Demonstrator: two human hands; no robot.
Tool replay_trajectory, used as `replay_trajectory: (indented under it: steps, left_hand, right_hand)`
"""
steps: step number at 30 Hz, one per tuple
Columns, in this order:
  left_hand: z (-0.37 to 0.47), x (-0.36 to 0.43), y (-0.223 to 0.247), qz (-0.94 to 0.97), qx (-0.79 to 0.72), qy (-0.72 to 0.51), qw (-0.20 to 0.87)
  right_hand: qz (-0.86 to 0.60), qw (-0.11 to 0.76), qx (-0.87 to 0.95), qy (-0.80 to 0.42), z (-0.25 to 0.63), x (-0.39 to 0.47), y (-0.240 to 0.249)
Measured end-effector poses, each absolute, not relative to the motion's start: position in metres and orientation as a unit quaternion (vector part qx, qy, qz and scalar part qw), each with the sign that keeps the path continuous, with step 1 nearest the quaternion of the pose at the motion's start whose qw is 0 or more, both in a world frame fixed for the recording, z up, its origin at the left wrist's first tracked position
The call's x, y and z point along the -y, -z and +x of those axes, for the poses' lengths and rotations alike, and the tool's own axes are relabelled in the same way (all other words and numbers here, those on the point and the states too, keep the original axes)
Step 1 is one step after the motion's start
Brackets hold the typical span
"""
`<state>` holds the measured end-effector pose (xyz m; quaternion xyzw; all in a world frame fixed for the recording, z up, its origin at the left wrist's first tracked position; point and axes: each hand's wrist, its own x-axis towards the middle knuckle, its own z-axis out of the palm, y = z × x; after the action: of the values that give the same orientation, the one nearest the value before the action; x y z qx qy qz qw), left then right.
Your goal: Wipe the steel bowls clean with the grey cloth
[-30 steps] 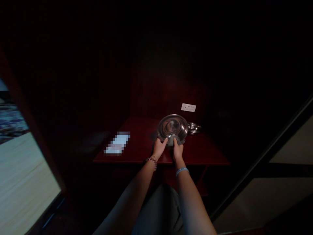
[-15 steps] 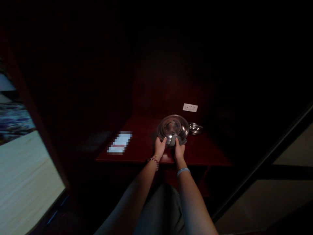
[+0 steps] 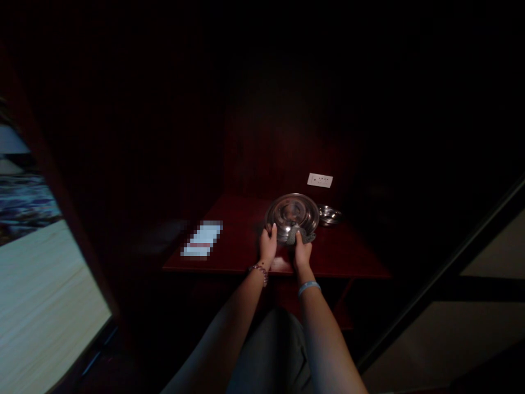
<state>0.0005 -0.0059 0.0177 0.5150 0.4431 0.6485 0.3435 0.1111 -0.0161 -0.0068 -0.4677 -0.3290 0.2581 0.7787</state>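
Dim scene, dark red table (image 3: pixel 229 257). Left to right:

- Blurred pale rectangle (image 3: pixel 202 239) lies flat toward the table's left side, well apart from the hands.
- Left hand (image 3: pixel 268 244), beaded bracelet on the wrist, fingers closed on the near-left rim of the steel plate (image 3: pixel 292 214). The plate sits tilted toward the camera, near the front edge, right of centre.
- Right hand (image 3: pixel 302 253), pale wristband, fingers curled around a grey cloth (image 3: pixel 298 235) pressed to the plate's near rim.
- Smaller steel dish (image 3: pixel 329 214) just beside the plate, toward the back right.
- White wall socket (image 3: pixel 320 180) behind.

Judgement: wiping goes best with the left grip firm on the rim, the cloth worked in even arcs, and the plate kept off the neighbouring dish.
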Motion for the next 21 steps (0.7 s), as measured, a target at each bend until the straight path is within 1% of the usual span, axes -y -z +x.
replay_trajectory:
  steps: [9, 15, 21]
  left_hand:
    - [0.004, 0.004, -0.013, 0.560, -0.442, -0.608, 0.349]
    - [0.003, -0.001, -0.008, 0.561, -0.462, -0.599, 0.336]
    - [0.003, -0.001, -0.009, 0.554, -0.448, -0.608, 0.350]
  right_hand:
    - [-0.457, 0.786, 0.324, -0.263, 0.110, 0.015, 0.006]
    - [-0.464, 0.779, 0.324, -0.269, 0.109, 0.019, 0.002]
    - [-0.464, 0.780, 0.321, -0.272, 0.108, 0.020, 0.000]
